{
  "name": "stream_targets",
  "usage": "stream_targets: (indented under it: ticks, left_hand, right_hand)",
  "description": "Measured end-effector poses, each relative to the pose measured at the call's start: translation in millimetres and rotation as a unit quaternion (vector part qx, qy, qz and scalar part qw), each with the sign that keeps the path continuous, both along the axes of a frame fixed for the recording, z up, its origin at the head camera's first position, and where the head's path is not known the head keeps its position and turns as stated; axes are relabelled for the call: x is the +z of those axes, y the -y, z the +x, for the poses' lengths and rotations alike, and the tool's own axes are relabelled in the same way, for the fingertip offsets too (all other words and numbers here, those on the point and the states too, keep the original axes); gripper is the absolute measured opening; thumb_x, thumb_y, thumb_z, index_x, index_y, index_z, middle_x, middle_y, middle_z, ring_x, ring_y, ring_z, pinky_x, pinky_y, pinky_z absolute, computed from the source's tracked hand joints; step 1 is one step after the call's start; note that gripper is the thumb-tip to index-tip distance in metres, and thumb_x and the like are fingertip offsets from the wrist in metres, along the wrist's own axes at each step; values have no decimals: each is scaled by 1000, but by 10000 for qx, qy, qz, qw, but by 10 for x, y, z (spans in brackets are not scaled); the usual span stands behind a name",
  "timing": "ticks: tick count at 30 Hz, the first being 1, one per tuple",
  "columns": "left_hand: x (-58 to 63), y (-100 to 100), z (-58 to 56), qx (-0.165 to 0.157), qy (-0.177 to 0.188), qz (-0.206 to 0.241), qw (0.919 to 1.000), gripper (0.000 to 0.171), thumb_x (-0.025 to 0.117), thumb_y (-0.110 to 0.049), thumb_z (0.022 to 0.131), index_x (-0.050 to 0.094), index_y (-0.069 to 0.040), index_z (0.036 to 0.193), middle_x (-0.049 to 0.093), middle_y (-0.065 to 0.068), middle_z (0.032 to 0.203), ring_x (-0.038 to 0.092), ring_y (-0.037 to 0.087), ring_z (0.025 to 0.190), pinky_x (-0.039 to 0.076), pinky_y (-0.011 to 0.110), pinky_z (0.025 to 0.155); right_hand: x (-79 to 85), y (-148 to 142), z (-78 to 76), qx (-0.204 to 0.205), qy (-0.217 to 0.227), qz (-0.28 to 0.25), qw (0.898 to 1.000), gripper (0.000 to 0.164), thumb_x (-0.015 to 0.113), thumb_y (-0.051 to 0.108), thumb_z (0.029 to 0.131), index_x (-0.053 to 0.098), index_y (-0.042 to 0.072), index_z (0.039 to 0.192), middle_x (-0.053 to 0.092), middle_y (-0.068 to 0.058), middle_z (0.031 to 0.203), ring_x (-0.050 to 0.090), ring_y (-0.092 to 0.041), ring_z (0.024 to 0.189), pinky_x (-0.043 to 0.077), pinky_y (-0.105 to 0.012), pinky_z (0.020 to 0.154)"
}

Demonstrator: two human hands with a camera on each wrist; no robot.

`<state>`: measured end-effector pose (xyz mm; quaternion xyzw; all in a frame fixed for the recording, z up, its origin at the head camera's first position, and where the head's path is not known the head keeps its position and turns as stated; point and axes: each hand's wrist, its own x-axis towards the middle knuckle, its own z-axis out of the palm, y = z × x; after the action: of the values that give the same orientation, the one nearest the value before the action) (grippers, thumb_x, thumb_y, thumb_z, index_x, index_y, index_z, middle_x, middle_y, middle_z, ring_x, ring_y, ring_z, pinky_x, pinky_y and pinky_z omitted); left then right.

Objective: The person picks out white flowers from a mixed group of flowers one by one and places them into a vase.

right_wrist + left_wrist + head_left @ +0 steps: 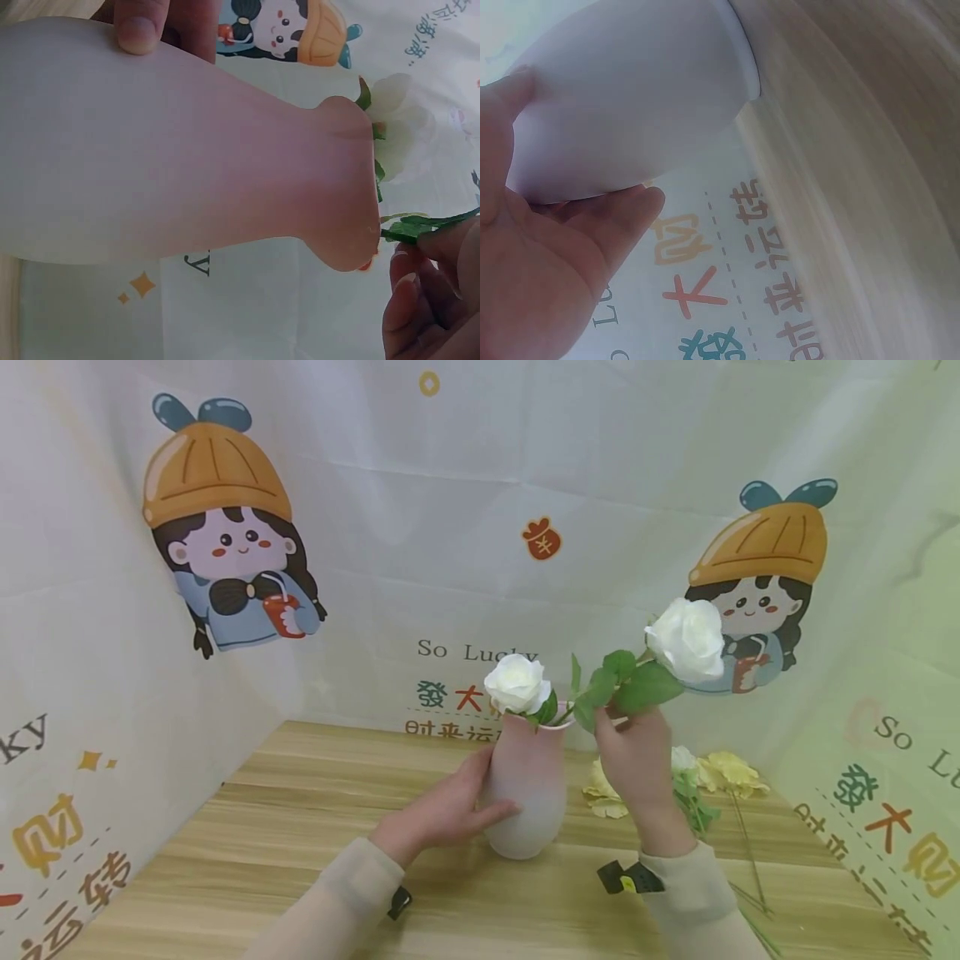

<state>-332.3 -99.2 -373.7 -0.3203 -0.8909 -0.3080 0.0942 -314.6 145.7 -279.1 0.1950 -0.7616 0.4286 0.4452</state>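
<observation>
A tall vase (pixel 528 781), pink at the neck and whitish below, stands upright on the table. My left hand (pixel 448 806) holds its left side, the thumb across the front and the fingers behind. One white rose (pixel 516 683) sits in the vase with its bloom just over the rim. To the right of the mouth, my right hand (pixel 640 758) pinches the leafy stem (pixel 399 237) of a second white rose (pixel 686 639). That bloom leans up and to the right, while the stem's lower end passes over the rim into the vase.
Behind and beside my right forearm, yellow flowers (pixel 731 772) and a white flower (pixel 683 760) lie on the wooden table (pixel 300 827), their stems (pixel 746 847) pointing toward me. A printed cloth backdrop (pixel 390 552) closes off the back and sides.
</observation>
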Motion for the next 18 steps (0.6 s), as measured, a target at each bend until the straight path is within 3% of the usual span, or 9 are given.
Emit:
stream_targets:
  ticks: [5,8,11,15,18]
  left_hand:
    - [6,-1,8,7,-12,-20,10000,94,63,-51,95,13,1,154,29,21,150,35,23,131,35,41,110]
    - [11,-5,13,8,-11,-14,10000,94,64,-50,94,13,1,154,29,21,150,36,23,131,35,41,110]
    - [12,-7,15,5,0,-8,10000,93,64,-50,95,13,1,154,29,21,150,36,23,131,35,41,110]
    - [10,-5,17,-4,3,8,10000,93,64,-50,95,13,2,154,29,21,150,35,23,131,35,41,110]
    - [8,0,18,-13,-6,27,10000,93,64,-50,95,13,2,154,29,21,149,36,22,131,35,41,110]
  right_hand:
    - [-51,22,-38,-188,278,655,9973,11,66,10,92,67,6,102,68,-9,91,56,-17,61,50,-35,50]
    - [-47,23,-40,-175,265,929,9952,16,66,9,92,67,5,108,66,-10,101,60,-21,71,55,-41,58]
    - [-36,2,-14,-159,436,927,9946,27,67,11,91,64,4,117,64,-12,108,60,-24,81,56,-45,66]
    - [16,-41,54,-35,809,683,9944,37,66,10,89,59,4,125,64,-11,109,60,-24,83,55,-42,61]
    - [66,-61,103,191,802,394,9958,38,63,8,88,57,8,126,63,-8,107,60,-23,80,53,-38,56]
